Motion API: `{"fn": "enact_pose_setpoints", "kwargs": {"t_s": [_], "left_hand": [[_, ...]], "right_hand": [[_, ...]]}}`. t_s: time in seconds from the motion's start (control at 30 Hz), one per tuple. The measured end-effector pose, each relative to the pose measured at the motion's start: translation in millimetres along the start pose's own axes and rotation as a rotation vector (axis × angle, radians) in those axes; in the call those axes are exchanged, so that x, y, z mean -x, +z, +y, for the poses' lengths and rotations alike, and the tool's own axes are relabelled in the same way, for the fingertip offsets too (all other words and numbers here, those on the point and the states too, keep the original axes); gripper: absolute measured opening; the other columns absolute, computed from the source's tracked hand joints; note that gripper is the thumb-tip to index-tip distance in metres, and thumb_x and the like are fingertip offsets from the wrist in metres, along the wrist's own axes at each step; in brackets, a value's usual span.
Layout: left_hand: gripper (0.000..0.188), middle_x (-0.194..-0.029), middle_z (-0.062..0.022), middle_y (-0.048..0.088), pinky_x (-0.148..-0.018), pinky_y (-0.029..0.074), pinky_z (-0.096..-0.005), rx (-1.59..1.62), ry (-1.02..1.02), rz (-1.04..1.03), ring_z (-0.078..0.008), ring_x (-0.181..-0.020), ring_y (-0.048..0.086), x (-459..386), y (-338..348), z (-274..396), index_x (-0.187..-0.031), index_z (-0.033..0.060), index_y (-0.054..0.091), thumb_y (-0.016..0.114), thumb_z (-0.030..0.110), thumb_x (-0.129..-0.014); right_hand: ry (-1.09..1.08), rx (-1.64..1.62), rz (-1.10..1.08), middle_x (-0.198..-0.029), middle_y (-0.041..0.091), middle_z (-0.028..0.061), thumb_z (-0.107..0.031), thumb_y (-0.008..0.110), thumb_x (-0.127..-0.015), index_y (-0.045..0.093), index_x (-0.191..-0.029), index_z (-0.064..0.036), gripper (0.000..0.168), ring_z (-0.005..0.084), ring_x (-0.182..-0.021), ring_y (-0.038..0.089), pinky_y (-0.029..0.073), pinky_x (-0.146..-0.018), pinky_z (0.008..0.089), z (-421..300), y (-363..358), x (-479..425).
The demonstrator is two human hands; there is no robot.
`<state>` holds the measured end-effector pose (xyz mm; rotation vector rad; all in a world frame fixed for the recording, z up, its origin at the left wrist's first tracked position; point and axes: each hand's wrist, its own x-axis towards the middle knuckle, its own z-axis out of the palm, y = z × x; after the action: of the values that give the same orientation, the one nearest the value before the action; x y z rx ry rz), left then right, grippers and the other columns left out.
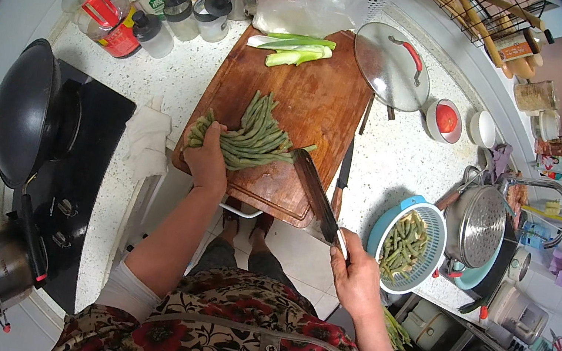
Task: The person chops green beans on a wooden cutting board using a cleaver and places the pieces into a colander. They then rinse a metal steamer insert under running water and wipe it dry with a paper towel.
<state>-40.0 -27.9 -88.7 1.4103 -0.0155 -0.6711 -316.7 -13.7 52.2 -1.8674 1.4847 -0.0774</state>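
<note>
A bundle of long green beans (256,140) lies on the wooden cutting board (322,104). My left hand (209,160) grips the bundle at its left side, thumb on top. In my right hand (354,273) is a kitchen knife (316,193), held by its white-edged handle. Its dark blade slants up and left, the tip at the right ends of the beans; whether it touches them I cannot tell. Cut scallion or leek pieces (297,51) rest at the board's far end. Short pieces of bean (404,245) fill part of a blue strainer basket (437,234) on the right.
A second knife (344,170) lies along the board's right edge. Beyond stand a glass lid (390,65) and a bowl (430,128) holding a tomato (445,119). Bottles and jars (166,9) crowd the back left. At left a wok (24,113) sits on the black stove (82,185).
</note>
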Motion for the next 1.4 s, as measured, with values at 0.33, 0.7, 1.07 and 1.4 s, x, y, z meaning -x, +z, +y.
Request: {"fn": "enact_pose_setpoints", "kwargs": {"t_s": [0.33,0.7,1.07,1.4], "left_hand": [[0.020,-0.094,-0.0062,0.064,-0.079,0.047,-0.0325,0.014,-0.010,-0.003,-0.0152,-0.086,0.058,-2.3,-0.1,-1.9,-0.093,-0.0014,0.062,0.061,0.018,-0.092],[0.014,-0.091,-0.0058,0.063,-0.078,0.047,-0.0322,0.042,0.025,0.046,-0.0163,-0.083,0.057,-5.2,1.2,0.3,-0.096,0.0018,0.059,0.059,0.015,-0.092],[0.019,-0.092,-0.0056,0.064,-0.075,0.047,-0.0329,-0.039,-0.030,0.066,-0.0153,-0.082,0.058,-5.4,1.9,2.5,-0.085,0.0007,0.066,0.061,0.017,-0.092],[0.014,-0.093,-0.0053,0.064,-0.077,0.048,-0.0341,-0.077,-0.012,0.012,-0.0164,-0.083,0.059,-2.6,0.2,8.7,-0.087,0.0016,0.065,0.062,0.015,-0.091]], "right_hand": [[-0.087,0.241,-0.054,-0.072,0.063,0.0234,-0.017,0.057,-0.091,0.051,-0.116,-0.007,0.028,0.0442,-0.067,0.062,0.048,-0.061,0.0525,-10.7,-15.1,-8.2],[-0.129,0.388,-0.069,-0.063,0.060,0.0235,-0.015,0.058,-0.090,0.048,-0.104,-0.003,0.021,0.0435,-0.063,0.061,0.047,-0.057,0.0516,-11.9,-9.4,-11.4],[-0.173,0.480,-0.029,-0.069,0.064,0.0177,-0.017,0.060,-0.088,0.050,-0.100,-0.006,0.019,0.0375,-0.065,0.064,0.050,-0.057,0.0466,4.0,-30.1,-4.0],[-0.058,0.136,0.029,-0.068,0.058,0.0213,-0.019,0.060,-0.092,0.055,-0.109,-0.007,0.021,0.0415,-0.064,0.059,0.045,-0.058,0.0463,-29.8,-47.1,-9.0]]}}
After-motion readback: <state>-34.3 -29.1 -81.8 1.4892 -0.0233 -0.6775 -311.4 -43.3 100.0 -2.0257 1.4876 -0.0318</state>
